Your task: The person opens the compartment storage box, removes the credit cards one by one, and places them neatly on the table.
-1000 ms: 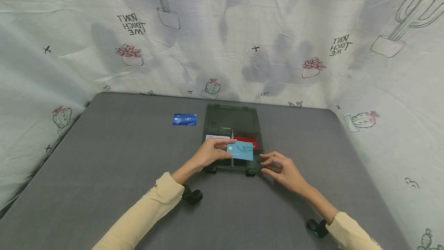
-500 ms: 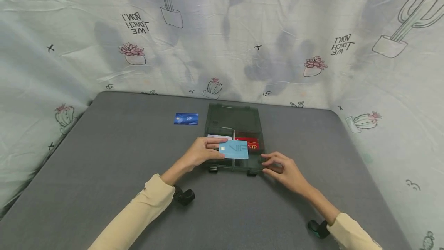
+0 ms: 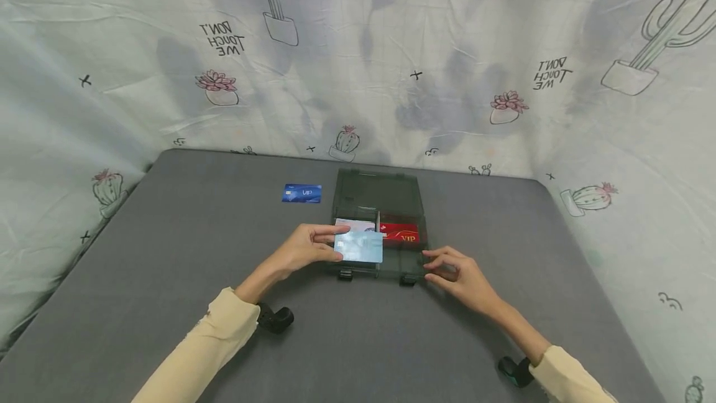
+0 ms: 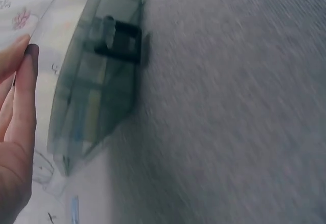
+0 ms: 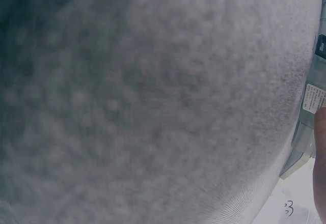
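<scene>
My left hand (image 3: 299,249) pinches a light blue card (image 3: 359,247) by its left edge, thumb below and fingers above. The card hovers over the front left part of an open dark green translucent box (image 3: 403,261). In the left wrist view, thumb and fingertip meet on the card's thin edge, beside the box's front latch (image 4: 122,42). Behind the light blue card, a pale card (image 3: 358,225) lies in the back left compartment, and a red VIP card (image 3: 399,232) in the back right one. My right hand (image 3: 461,275) holds the box's right side with curved fingers and thumb.
A dark blue VIP card (image 3: 302,193) lies on the grey table (image 3: 224,229), left of the box. The box lid (image 3: 380,193) lies back toward the far edge. A cactus-print cloth (image 3: 358,67) hangs behind and at both sides.
My left hand has carried the light blue card leftward, from over the box's middle to its left half. More of the red card shows. The right hand stays at the box's side.
</scene>
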The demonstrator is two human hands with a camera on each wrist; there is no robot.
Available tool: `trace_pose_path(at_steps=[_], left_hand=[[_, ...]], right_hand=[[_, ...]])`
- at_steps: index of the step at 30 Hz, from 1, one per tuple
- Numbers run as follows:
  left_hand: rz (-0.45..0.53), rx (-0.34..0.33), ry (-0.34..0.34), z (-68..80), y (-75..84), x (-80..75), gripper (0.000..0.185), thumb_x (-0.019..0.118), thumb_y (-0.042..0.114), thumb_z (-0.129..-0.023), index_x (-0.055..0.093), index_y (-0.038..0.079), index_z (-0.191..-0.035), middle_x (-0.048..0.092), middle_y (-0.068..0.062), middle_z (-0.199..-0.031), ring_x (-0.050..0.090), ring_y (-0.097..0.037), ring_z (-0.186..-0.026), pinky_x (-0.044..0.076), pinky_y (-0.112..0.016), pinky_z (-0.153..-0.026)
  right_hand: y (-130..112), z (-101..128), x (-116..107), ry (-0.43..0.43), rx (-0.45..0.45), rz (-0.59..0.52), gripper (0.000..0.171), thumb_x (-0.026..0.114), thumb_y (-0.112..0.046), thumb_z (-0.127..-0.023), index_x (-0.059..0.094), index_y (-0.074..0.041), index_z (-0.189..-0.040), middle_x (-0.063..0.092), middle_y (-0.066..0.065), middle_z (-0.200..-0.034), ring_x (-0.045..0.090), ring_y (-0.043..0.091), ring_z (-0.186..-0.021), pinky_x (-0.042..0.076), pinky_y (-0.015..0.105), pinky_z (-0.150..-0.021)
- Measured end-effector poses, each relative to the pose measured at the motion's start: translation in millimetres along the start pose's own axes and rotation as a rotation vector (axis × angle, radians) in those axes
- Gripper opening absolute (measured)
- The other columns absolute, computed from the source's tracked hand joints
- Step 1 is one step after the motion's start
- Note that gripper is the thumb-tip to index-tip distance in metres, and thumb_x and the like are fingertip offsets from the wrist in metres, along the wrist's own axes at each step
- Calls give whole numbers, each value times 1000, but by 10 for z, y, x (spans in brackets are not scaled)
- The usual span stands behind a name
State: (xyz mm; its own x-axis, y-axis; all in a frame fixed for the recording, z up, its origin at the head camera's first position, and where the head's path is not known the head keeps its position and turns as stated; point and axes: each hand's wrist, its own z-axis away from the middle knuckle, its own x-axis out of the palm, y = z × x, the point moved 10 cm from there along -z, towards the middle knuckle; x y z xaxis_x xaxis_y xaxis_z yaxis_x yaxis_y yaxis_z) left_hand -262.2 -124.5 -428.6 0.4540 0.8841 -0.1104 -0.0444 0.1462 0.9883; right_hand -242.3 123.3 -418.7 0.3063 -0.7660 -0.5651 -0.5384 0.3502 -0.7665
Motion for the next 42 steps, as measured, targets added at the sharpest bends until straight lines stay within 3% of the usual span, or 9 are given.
trace_pose_path(at_steps=[8,24,34,42], left_hand=[[70,-25,5,173,-97,-192,55,70,6,-77,50,5,-128,62,-14,-110,63,-19,-88,50,-29,-75],[12,-59,74,421,-192,-630,55,69,10,-78,49,7,-129,61,-15,-111,62,-18,-91,49,-27,-78],[-35,-82,110,496,-310,-929,58,67,13,-81,44,6,-133,51,-15,-126,51,-17,-111,43,-30,-88],[-63,-104,128,500,-377,-1167,59,66,8,-80,41,1,-133,49,-21,-125,57,-10,-101,47,-23,-80]], right_hand=[[-16,-9,13,4,-11,-14,11,67,-6,-78,65,-4,-89,57,16,-110,61,19,-90,50,26,-74],[-21,-20,2,-14,1,-44,14,67,-5,-79,65,0,-91,55,18,-112,60,20,-93,50,26,-75],[-30,-13,-15,-9,14,-31,13,67,-7,-79,65,-1,-91,56,17,-111,60,19,-91,50,25,-75],[-28,-5,-20,5,7,-21,13,67,-6,-78,65,-1,-91,56,16,-110,60,18,-91,50,25,-75]])
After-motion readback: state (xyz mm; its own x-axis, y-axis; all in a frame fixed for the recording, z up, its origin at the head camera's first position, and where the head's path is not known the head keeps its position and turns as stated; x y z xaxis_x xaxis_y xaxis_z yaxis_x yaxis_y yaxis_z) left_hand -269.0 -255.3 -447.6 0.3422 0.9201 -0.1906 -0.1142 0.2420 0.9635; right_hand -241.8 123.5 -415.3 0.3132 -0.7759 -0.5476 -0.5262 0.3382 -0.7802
